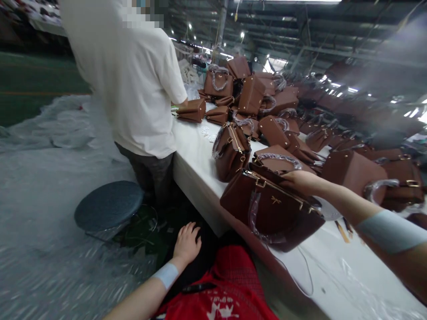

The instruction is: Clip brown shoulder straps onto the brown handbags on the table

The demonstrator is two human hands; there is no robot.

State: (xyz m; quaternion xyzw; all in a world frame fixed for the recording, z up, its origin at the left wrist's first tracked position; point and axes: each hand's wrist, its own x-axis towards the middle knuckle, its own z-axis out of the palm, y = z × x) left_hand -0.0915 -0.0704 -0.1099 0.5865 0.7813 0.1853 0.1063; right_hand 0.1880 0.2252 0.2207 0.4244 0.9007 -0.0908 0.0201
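Observation:
A dark brown handbag with a gold dragonfly emblem sits at the near edge of the white table, its top zip edged in gold. Clear plastic wraps its front handle, which hangs down. My right hand reaches over from the right and grips the bag's top rim; part of the fingers is hidden behind that rim. On my dark-clothed knee rests my left hand, fingers spread and holding nothing. Another brown handbag stands just behind, and a lighter-looking brown bag lies beside it.
More brown bags are piled along the white table. A co-worker in a white shirt stands at the table's left side. A round dark stool and plastic sheeting are on the left. A thin white cord lies at front right.

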